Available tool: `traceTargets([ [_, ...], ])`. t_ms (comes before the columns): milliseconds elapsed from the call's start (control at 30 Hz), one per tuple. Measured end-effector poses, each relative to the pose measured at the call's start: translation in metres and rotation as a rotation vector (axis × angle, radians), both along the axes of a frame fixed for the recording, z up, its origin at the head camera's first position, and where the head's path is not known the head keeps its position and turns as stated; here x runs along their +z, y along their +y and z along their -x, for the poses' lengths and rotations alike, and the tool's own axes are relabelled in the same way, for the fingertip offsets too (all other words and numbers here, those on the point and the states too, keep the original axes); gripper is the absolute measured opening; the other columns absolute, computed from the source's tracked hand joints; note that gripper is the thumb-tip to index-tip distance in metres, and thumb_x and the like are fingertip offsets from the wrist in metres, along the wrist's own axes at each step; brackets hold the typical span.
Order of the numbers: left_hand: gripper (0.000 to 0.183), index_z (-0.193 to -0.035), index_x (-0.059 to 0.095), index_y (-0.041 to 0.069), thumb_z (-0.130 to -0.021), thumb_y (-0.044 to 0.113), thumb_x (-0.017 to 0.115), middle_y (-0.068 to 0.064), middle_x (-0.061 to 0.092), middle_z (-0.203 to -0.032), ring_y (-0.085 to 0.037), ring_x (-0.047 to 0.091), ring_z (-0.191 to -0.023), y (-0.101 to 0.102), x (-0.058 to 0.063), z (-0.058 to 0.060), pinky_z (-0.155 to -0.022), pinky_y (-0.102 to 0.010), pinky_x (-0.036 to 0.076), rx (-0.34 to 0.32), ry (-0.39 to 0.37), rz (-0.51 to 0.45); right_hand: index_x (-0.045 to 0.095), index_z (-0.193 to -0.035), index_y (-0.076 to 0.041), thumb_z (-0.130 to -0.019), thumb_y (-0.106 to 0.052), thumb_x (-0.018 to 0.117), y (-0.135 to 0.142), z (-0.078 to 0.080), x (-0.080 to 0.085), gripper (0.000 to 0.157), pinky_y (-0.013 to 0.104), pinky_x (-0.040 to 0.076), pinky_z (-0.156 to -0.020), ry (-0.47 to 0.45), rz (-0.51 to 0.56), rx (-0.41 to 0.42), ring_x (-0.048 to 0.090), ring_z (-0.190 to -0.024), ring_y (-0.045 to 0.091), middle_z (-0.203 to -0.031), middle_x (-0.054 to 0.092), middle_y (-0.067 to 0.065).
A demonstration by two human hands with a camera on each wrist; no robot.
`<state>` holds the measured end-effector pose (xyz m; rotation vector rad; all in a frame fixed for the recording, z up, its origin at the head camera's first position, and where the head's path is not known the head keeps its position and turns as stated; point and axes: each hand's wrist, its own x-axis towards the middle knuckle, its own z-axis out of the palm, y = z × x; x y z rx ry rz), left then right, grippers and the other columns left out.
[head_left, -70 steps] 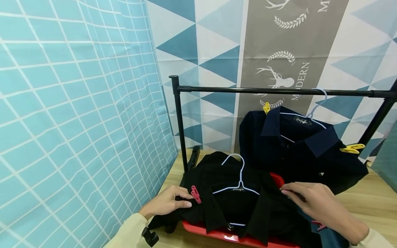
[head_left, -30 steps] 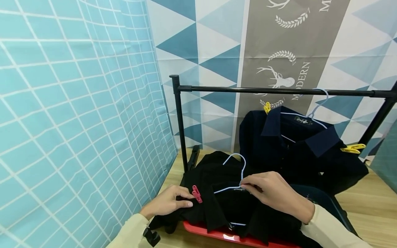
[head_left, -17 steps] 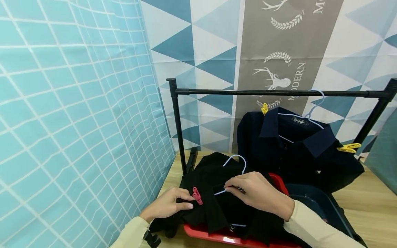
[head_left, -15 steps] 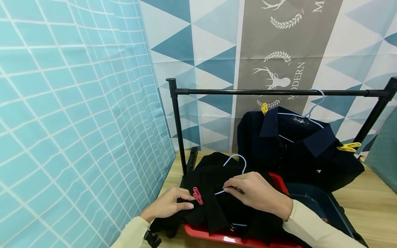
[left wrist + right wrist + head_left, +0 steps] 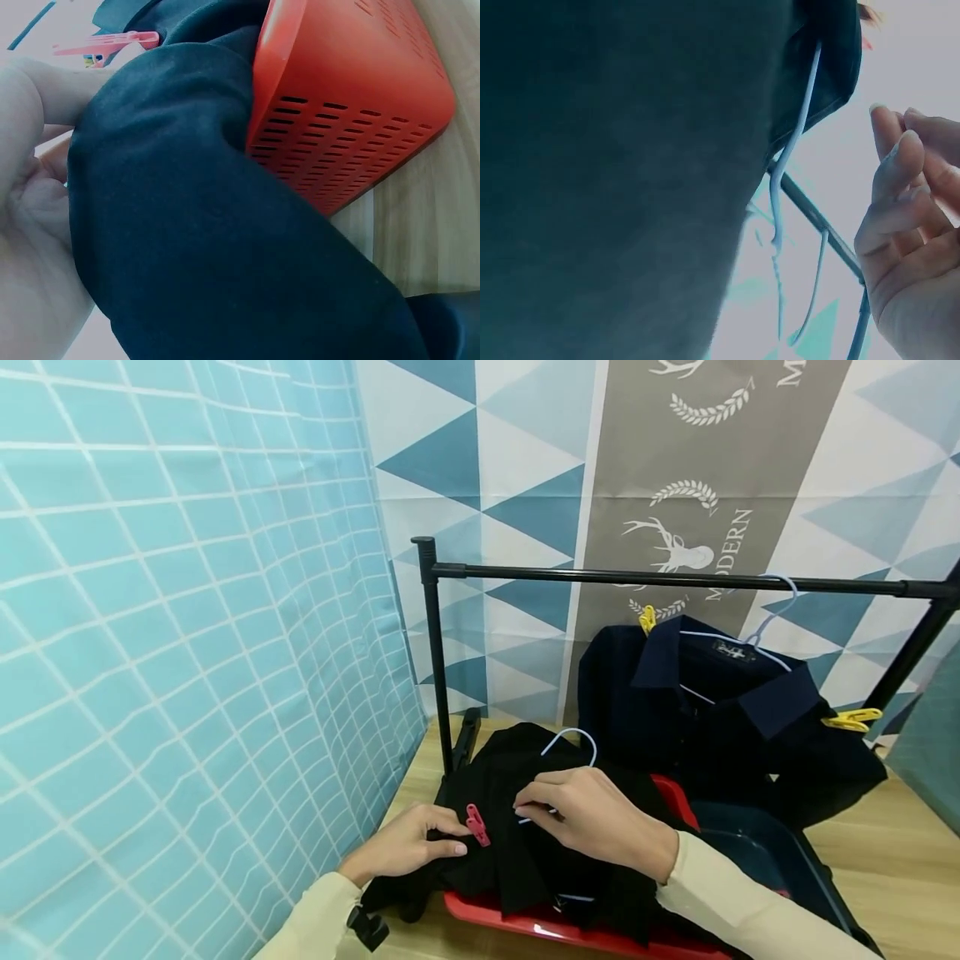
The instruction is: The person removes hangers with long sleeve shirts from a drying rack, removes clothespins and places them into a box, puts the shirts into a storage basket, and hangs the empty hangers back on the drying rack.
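Observation:
A black collared shirt (image 5: 491,781) lies over a red basket (image 5: 517,922), with a pale blue hanger (image 5: 590,743) inside its neck and the hook showing above. My left hand (image 5: 408,843) holds the shirt's left-side shoulder, next to a pink clothespin (image 5: 477,825) clipped there. In the left wrist view, fingers curl behind the dark sleeve (image 5: 187,172). Over the collar is my right hand (image 5: 596,814), covering much of the hanger's shoulder bar. Its fingers (image 5: 904,165) are loosely bent with nothing visible between them, apart from the hanger (image 5: 802,112) in the right wrist view.
A black rail (image 5: 600,576) crosses behind. From it a navy shirt (image 5: 720,743) hangs on a hanger, with yellow clothespins (image 5: 852,720) at its shoulders. A dark blue basket (image 5: 750,839) stands right of the red one. The grid curtain (image 5: 187,652) closes the left side.
My right hand has come from the shirt's right shoulder, over the hanger's neck, leftward to the collar's left side. My left hand has stayed by the pink clothespin.

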<state>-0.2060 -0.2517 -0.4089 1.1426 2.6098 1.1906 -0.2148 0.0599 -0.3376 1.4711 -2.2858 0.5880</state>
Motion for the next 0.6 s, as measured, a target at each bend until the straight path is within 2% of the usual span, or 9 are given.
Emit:
traceTargets([
  [233, 0.019, -0.115, 0.081, 0.017, -0.099, 0.022, 0.071, 0.015, 0.069, -0.094, -0.002, 0.059, -0.079, 0.004, 0.003, 0.000, -0.071, -0.022, 0.048, 0.005, 0.004, 0.024, 0.078, -0.103, -0.018, -0.096, -0.025, 0.076, -0.017, 0.003, 0.002, 0.009, 0.012, 0.045, -0.061, 0.026, -0.040, 0.012, 0.054, -0.067, -0.005, -0.095, 0.068, -0.009],
  [367, 0.021, -0.116, 0.080, 0.018, -0.100, 0.025, 0.070, 0.012, 0.071, -0.097, -0.002, 0.061, -0.082, 0.003, 0.004, 0.001, -0.073, -0.023, 0.050, -0.001, 0.006, 0.039, 0.078, -0.106, -0.016, -0.095, -0.030, 0.077, -0.029, 0.005, 0.004, 0.018, 0.011, 0.042, -0.057, 0.044, -0.066, 0.015, 0.051, -0.065, -0.003, -0.097, 0.066, -0.007],
  [467, 0.022, -0.118, 0.080, 0.016, -0.100, 0.024, 0.070, 0.010, 0.072, -0.101, -0.002, 0.063, -0.086, 0.001, 0.005, 0.001, -0.076, -0.024, 0.052, -0.010, 0.007, 0.043, 0.077, -0.111, -0.013, -0.095, -0.035, 0.076, -0.039, 0.006, 0.006, 0.027, 0.012, 0.041, -0.055, 0.008, -0.100, 0.009, 0.049, -0.063, -0.001, -0.101, 0.068, -0.003],
  [600, 0.022, -0.119, 0.080, 0.016, -0.099, 0.020, 0.071, 0.014, 0.071, -0.101, -0.001, 0.062, -0.084, -0.001, 0.006, 0.002, -0.074, -0.023, 0.052, -0.012, 0.015, 0.046, 0.077, -0.115, -0.011, -0.095, -0.038, 0.076, -0.052, 0.007, 0.006, 0.034, 0.013, 0.041, -0.052, -0.060, -0.149, -0.002, 0.048, -0.060, 0.000, -0.103, 0.071, 0.002],
])
